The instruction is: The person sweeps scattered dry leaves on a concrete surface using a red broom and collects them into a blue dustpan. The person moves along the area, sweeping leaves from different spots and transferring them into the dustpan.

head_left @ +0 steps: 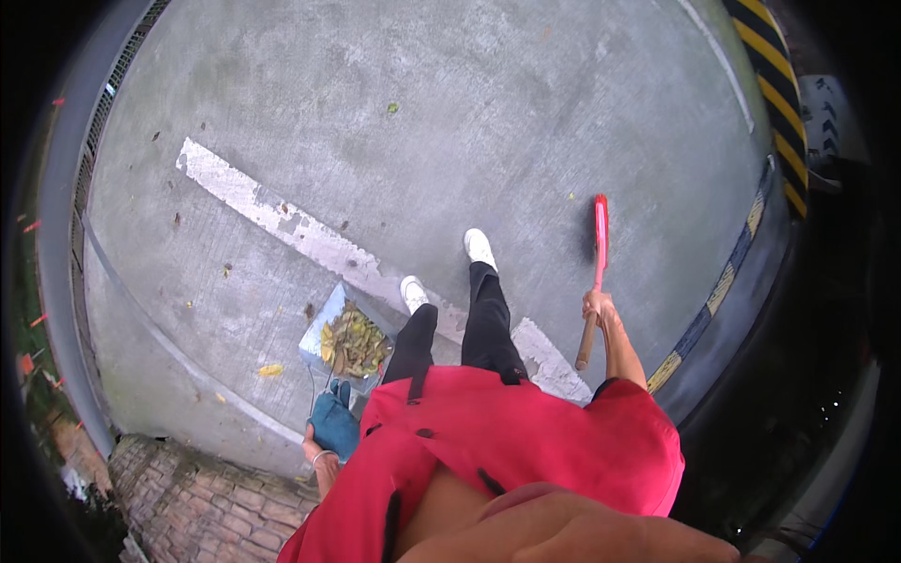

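Observation:
My right hand (598, 305) is closed round the handle of a red brush (602, 230). Its red head points ahead over the concrete, and the handle's wooden end sticks out behind my fist. Down on my left, my left hand (313, 445), with a bracelet at the wrist, is closed beside a teal glove (335, 424), which seems held in it. Thin wire handles run from a pale dustpan (314, 335) up toward this hand; the exact grip is partly hidden. Heaped inside the dustpan are yellow and brown leaves (354, 342).
A worn white line (272, 211) crosses the grey concrete under my white shoes (479, 248). Single leaves, such as a yellow leaf (270, 370), lie about. A black-and-yellow striped kerb (721, 281) borders the right, stone paving (202, 502) the lower left, and a grate (86, 155) the far left.

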`<state>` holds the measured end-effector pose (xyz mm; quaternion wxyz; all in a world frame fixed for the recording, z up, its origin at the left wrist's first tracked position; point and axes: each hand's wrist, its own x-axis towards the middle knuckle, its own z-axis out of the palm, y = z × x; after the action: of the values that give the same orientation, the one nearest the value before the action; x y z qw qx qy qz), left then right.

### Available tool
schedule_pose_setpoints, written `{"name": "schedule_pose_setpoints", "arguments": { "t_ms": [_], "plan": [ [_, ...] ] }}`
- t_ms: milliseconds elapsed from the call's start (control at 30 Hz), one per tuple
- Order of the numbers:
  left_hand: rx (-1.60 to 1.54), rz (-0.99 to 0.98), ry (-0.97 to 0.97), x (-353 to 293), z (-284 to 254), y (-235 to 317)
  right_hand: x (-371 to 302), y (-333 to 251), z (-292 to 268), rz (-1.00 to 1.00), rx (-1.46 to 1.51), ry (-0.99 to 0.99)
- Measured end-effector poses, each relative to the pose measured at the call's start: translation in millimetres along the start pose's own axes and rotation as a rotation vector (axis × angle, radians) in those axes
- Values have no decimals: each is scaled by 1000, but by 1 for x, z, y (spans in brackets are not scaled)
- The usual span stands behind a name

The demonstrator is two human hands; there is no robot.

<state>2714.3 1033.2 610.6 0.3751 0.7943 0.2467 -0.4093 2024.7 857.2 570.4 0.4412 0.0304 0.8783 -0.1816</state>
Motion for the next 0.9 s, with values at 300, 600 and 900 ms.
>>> {"name": "schedule_pose_setpoints", "arguments": {
  "t_ms": [300,600,900],
  "plan": [
    [36,-4,13,-79,45,24,-182,-48,-63,-529,-485,-452],
    [38,135,-158,-186,43,48,-334,-102,-131,-632,-269,-725],
    [76,213,-194,-214,-44,56,-339,56,-186,-45,290,-356]
  ]
}}
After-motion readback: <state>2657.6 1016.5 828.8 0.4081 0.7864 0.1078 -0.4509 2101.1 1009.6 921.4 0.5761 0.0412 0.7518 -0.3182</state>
